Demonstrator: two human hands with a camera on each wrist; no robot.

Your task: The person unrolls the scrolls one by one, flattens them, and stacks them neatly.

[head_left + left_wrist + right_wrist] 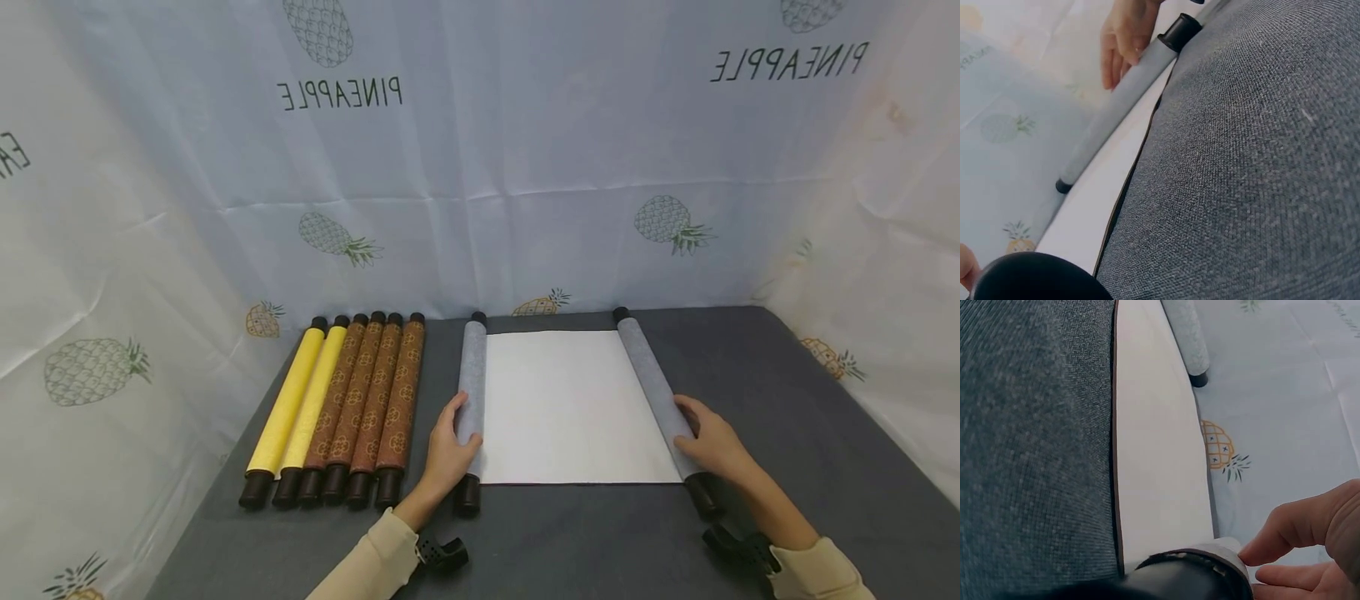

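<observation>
A hanging scroll lies partly unrolled, its white paper (573, 408) stretched between two grey rolls with black end knobs. My left hand (448, 450) grips the lower half of the left roll (473, 358), thumb on the paper side and fingers along the outer side. Around the lower part of the right roll (647, 358) my right hand (712, 440) curls from the outer side. The right wrist view shows fingers (1288, 532) against that roll near its black knob (1191, 575). In the left wrist view only a fingertip of my left hand (966, 265) shows.
Left of the scroll, two yellow rolled scrolls (288, 400) and several brown patterned ones (367, 392) lie side by side, black knobs towards me. A dark grey cloth (570, 542) covers the table. Pineapple-print curtains (510, 150) stand behind and at both sides.
</observation>
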